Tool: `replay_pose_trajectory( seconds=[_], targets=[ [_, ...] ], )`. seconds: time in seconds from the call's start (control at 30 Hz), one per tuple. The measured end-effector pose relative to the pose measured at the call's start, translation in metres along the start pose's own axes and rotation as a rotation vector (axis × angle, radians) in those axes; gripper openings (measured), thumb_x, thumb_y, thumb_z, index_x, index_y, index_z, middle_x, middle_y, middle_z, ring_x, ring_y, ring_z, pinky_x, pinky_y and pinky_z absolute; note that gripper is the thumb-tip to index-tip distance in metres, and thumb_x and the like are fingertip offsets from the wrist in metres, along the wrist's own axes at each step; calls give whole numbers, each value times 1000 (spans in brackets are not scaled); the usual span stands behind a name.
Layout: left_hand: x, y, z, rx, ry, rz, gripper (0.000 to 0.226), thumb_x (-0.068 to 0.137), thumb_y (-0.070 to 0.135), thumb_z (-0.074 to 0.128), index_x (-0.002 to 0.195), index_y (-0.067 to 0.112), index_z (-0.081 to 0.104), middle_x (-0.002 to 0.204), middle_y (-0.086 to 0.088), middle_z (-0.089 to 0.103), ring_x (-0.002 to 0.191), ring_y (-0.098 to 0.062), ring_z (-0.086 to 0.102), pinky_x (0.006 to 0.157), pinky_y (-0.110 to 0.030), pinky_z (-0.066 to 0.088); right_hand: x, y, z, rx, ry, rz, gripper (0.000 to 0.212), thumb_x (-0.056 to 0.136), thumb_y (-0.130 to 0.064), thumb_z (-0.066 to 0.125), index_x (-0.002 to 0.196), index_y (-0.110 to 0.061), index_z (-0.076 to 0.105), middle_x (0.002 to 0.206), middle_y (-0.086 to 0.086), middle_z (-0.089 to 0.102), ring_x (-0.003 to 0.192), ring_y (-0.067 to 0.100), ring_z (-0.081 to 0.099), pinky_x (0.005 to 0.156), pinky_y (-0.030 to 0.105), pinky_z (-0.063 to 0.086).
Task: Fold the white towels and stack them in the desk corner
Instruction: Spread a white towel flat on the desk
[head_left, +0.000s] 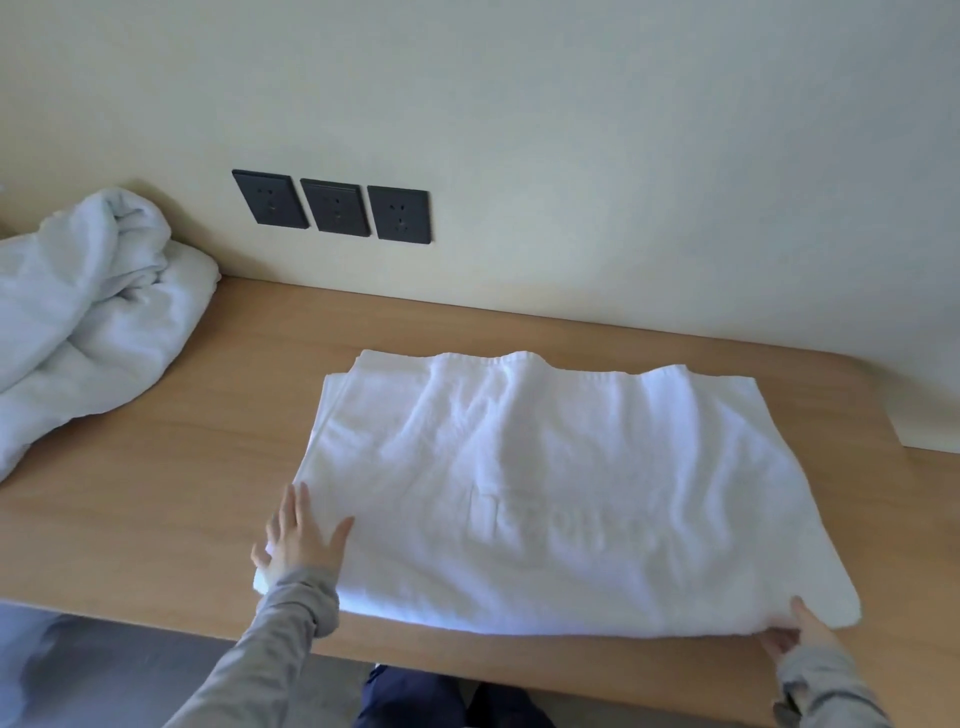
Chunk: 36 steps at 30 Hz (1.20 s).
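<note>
Head view shows a partly folded white towel (545, 467) spread mid-bench (197, 447). Flat on its near left corner lies the left hand (298, 540), fingers straight; the right hand (795, 631) pinches the near right corner. The next move is probably another fold across. A crumpled towel heap (93, 312) waits far left.

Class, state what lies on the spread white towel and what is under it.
On the towel: the left hand, flat on its near left corner. The right hand grips its near right edge. Beneath, only desk shows; the rest is covered.
</note>
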<state>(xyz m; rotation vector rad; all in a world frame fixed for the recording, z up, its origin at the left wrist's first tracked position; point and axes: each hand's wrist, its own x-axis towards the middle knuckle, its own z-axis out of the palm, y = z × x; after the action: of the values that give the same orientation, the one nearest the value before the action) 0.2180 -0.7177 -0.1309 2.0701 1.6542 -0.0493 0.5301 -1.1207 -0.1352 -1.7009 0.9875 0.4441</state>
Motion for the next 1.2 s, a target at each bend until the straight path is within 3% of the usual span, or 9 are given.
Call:
replay_pose_trajectory(
  seconds=[0.1, 0.2, 0.3, 0.5, 0.6, 0.73, 0.83, 0.97, 1.2],
  targets=[
    [9, 5, -9, -85, 23, -171, 84, 81, 57, 58, 147, 17, 23, 149, -11, 31, 135, -31, 26, 108, -49, 21, -3, -12, 8, -277, 29, -196, 53, 100, -19, 39, 146, -5, 18, 153, 17, 21, 137, 32, 26, 114, 45, 21],
    [18, 0, -14, -123, -52, -206, 71, 81, 52, 62, 136, 13, 40, 133, -14, 46, 124, -33, 39, 103, -48, 30, -26, -15, 27, -552, 117, -466, 54, 90, -16, 59, 138, -7, 37, 143, 22, 36, 128, 40, 37, 106, 56, 32],
    [22, -12, -19, -147, -63, -248, 58, 81, 49, 64, 123, 12, 51, 120, -13, 56, 112, -33, 48, 98, -45, 34, -51, -7, 58, -947, -5, -737, 52, 86, -23, 63, 132, -6, 46, 138, 18, 44, 127, 38, 38, 104, 50, 34],
    [26, -23, -35, -432, -56, -198, 21, 84, 28, 66, 75, 12, 56, 73, -7, 61, 73, -30, 52, 65, -31, 40, -83, 12, 116, -1450, -185, -852, 57, 97, -43, 35, 146, -21, 17, 158, -1, 8, 145, 19, 7, 115, 35, 19],
    [24, -37, -39, -457, -52, -174, 27, 84, 26, 67, 65, 18, 50, 64, 1, 56, 68, -25, 49, 57, -30, 33, -87, 14, 127, -1498, -203, -807, 56, 97, -39, 37, 146, -20, 18, 157, 2, 9, 144, 19, 12, 113, 34, 24],
    [23, -56, -33, -431, -196, -191, 29, 84, 30, 67, 66, 17, 48, 66, 1, 54, 66, -21, 48, 60, -29, 34, -104, -2, 146, -1345, -103, -743, 44, 92, -30, 49, 133, -16, 43, 142, 10, 38, 128, 31, 38, 101, 42, 38],
    [32, -60, -33, -438, -256, -184, 34, 85, 36, 65, 64, 17, 47, 63, 3, 49, 65, -19, 44, 59, -27, 33, -132, -20, 194, -1275, -82, -912, 43, 91, -24, 52, 133, -16, 45, 137, 12, 43, 125, 32, 39, 95, 45, 39],
    [49, -58, -37, -477, -260, -178, 28, 84, 38, 66, 68, 17, 56, 65, 6, 54, 67, -17, 48, 61, -24, 35, -192, -27, 286, -1218, -309, -1166, 40, 91, -17, 51, 131, -13, 47, 133, 9, 48, 125, 28, 38, 96, 39, 35],
    [85, -45, -38, -495, -350, -156, 18, 84, 40, 65, 86, 23, 61, 79, 5, 62, 84, -19, 57, 71, -23, 38, -265, -7, 428, -1385, -734, -1250, 37, 95, -18, 45, 132, -11, 45, 137, 5, 48, 129, 24, 39, 106, 38, 32]
  ],
)
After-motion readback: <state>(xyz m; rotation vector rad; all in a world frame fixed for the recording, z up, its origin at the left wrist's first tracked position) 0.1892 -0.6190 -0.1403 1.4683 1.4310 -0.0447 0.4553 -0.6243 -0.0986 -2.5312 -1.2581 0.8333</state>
